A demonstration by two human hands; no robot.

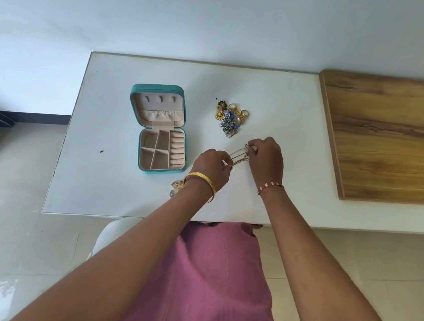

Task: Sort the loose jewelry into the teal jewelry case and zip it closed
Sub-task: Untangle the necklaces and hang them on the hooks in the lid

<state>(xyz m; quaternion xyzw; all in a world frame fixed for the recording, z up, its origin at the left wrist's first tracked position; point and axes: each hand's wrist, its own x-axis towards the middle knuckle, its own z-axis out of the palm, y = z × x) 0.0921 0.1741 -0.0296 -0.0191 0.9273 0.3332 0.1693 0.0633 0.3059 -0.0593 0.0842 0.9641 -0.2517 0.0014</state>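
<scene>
Left hand [211, 164] and right hand [266, 155] each pinch the gold chain [238, 156] above the bench [123, 198] | teal case [160, 128] lies open | jewelry pile [229, 117] beyond

One view only, head-worn, looking forward and steeply down from above a white table [130, 183]. Wide-angle, edges bowed. Close enough to fill the lower frame with both forearms and a pink-clad lap; table mid-frame, wall at the far top, floor at left, a wooden board [391, 137] at right.
</scene>
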